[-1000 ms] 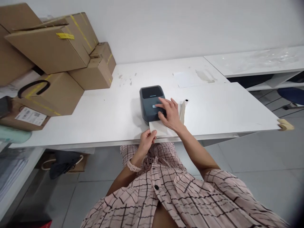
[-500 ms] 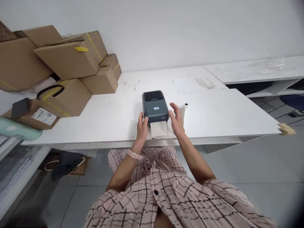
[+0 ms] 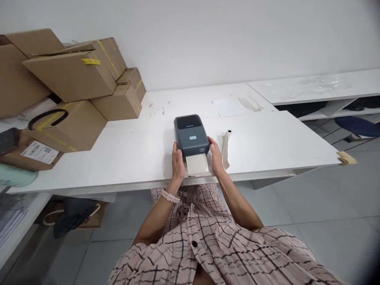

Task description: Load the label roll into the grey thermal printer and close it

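A dark grey label printer (image 3: 192, 132) stands near the front edge of the white table, with a pale button on its top. From its front slot a white paper label (image 3: 197, 164) sticks out toward me. My left hand (image 3: 178, 161) presses against the printer's left side near the front corner, thumb in front. On the opposite side, my right hand (image 3: 215, 155) grips the right front corner, its fingers partly hidden behind the casing. Just right of that hand lies a thin roll of paper (image 3: 227, 144) with a dark core end.
Cardboard boxes (image 3: 71, 75) are stacked at the table's left end, one bearing a white shipping label (image 3: 40, 152). A pale green cylinder (image 3: 18, 175) lies at the left edge. A foam guard (image 3: 346, 158) covers the table's right corner. A blue stool (image 3: 358, 126) stands beyond.
My left hand has let go of the paper label and moved up to the printer's left side. My right hand has left the top button and now grips the right side.
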A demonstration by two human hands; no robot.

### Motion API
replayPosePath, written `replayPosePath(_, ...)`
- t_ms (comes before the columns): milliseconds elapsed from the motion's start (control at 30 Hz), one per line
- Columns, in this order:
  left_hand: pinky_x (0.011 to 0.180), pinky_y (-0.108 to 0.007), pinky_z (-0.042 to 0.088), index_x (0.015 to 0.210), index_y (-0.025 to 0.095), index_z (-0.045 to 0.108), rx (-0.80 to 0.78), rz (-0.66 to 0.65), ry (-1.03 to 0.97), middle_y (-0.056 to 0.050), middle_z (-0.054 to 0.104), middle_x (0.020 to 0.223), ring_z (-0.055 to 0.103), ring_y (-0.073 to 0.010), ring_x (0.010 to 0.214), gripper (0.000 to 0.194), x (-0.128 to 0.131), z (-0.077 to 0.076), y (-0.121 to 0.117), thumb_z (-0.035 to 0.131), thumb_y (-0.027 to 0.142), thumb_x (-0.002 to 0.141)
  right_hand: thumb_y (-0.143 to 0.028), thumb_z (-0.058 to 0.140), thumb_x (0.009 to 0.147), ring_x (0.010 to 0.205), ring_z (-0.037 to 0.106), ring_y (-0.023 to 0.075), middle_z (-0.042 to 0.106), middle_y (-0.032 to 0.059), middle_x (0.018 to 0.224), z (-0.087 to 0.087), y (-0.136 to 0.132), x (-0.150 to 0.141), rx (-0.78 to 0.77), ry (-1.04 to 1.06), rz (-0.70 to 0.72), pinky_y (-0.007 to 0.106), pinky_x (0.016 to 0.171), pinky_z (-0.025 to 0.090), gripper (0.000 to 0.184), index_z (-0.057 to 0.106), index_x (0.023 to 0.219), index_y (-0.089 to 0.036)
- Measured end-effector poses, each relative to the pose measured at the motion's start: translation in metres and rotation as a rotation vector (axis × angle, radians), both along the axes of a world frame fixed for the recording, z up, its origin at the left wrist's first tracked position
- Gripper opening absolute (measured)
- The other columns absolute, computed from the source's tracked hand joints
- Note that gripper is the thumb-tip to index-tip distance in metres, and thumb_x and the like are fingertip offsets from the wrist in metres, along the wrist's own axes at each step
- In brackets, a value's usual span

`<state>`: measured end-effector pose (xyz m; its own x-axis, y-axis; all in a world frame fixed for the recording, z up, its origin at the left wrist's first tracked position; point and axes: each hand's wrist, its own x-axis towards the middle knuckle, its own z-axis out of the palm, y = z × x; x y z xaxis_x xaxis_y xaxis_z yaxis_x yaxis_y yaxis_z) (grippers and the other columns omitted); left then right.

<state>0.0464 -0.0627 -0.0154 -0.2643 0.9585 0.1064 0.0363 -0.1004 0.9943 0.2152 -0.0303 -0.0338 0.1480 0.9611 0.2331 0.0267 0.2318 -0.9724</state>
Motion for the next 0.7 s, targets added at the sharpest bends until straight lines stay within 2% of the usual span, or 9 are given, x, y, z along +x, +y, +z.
replayPosePath(100, 0.133, -0.040, 0.017, 0.162, 0.024, 0.034, 0.010, 0.018, 0.033, -0.005, 0.013, 0.178, 0.007, -0.0270, 0.165, 0.075, -0.001, 0.009, 0.000, 0.036, 0.068, 0.101, -0.068, 0.038, 0.102, 0.150, 0.044, 0.0240, 0.053, 0.0064, 0.158, 0.008, 0.001, 0.001, 0.029, 0.054, 0.022, 0.051, 0.130, 0.026, 0.061, 0.056, 0.147, -0.031)
replayPosePath(200, 0.133, -0.037, 0.018, 0.161, 0.024, 0.038, 0.100, 0.008, 0.020, -0.002, 0.012, 0.178, 0.007, -0.0269, 0.165, 0.071, -0.007, 0.032, 0.014, 0.035, 0.065, 0.103, -0.068, 0.036, 0.103, 0.151, 0.044, 0.0235, 0.053, 0.0052, 0.158, 0.031, 0.012, 0.000, 0.107, 0.088, 0.038, 0.049, 0.130, 0.028, 0.060, 0.055, 0.148, -0.032)
replayPosePath(300, 0.132, -0.039, 0.024, 0.153, 0.028, 0.050, 0.213, -0.004, -0.006, -0.003, 0.033, 0.172, 0.024, -0.0261, 0.162, 0.063, -0.018, 0.057, 0.048, 0.037, 0.063, 0.103, -0.071, 0.034, 0.102, 0.152, 0.042, 0.0259, 0.049, 0.0045, 0.161, 0.064, 0.039, 0.000, 0.166, -0.001, 0.037, 0.051, 0.130, 0.028, 0.064, 0.050, 0.152, -0.035)
replayPosePath(367, 0.130, -0.040, 0.028, 0.148, 0.029, 0.055, 0.231, -0.001, -0.014, -0.005, 0.048, 0.163, 0.036, -0.0259, 0.157, 0.058, -0.028, 0.065, 0.075, 0.049, 0.058, 0.100, -0.076, 0.036, 0.099, 0.153, 0.040, 0.0288, 0.047, 0.0037, 0.162, 0.083, 0.065, -0.001, 0.223, -0.126, 0.016, 0.054, 0.130, 0.027, 0.068, 0.047, 0.155, -0.037)
replayPosePath(433, 0.128, -0.043, 0.031, 0.147, 0.026, 0.055, 0.163, 0.008, -0.006, -0.009, 0.051, 0.161, 0.041, -0.0281, 0.154, 0.060, -0.036, 0.062, 0.097, 0.063, 0.048, 0.092, -0.080, 0.039, 0.096, 0.153, 0.037, 0.0322, 0.046, 0.0052, 0.161, 0.098, 0.096, -0.001, 0.301, -0.259, -0.003, 0.058, 0.129, 0.024, 0.074, 0.043, 0.157, -0.038)
replayPosePath(500, 0.127, -0.048, 0.032, 0.150, 0.023, 0.052, -0.006, -0.006, 0.031, -0.014, 0.047, 0.163, 0.039, -0.0316, 0.155, 0.070, -0.042, 0.051, 0.110, 0.071, 0.036, 0.084, -0.082, 0.042, 0.093, 0.153, 0.034, 0.0355, 0.046, 0.0082, 0.160, 0.108, 0.126, -0.002, 0.362, -0.362, 0.005, 0.062, 0.129, 0.022, 0.081, 0.038, 0.160, -0.035)
replayPosePath(600, 0.123, -0.051, 0.037, 0.154, 0.022, 0.046, -0.188, -0.075, 0.066, -0.017, 0.045, 0.164, 0.039, -0.0343, 0.154, 0.082, -0.043, 0.032, 0.113, 0.071, 0.024, 0.077, -0.081, 0.045, 0.092, 0.153, 0.032, 0.0388, 0.046, 0.0095, 0.161, 0.115, 0.166, -0.003, 0.397, -0.437, 0.057, 0.066, 0.126, 0.024, 0.087, 0.029, 0.164, -0.034)
replayPosePath(700, 0.117, -0.051, 0.044, 0.153, 0.020, 0.048, -0.197, -0.119, 0.081, -0.017, 0.052, 0.158, 0.051, -0.0346, 0.144, 0.082, -0.042, 0.025, 0.110, 0.068, 0.019, 0.073, -0.083, 0.050, 0.089, 0.152, 0.033, 0.0418, 0.046, 0.0089, 0.162, 0.120, 0.191, 0.001, 0.391, -0.473, 0.125, 0.068, 0.125, 0.025, 0.094, 0.025, 0.165, -0.034)
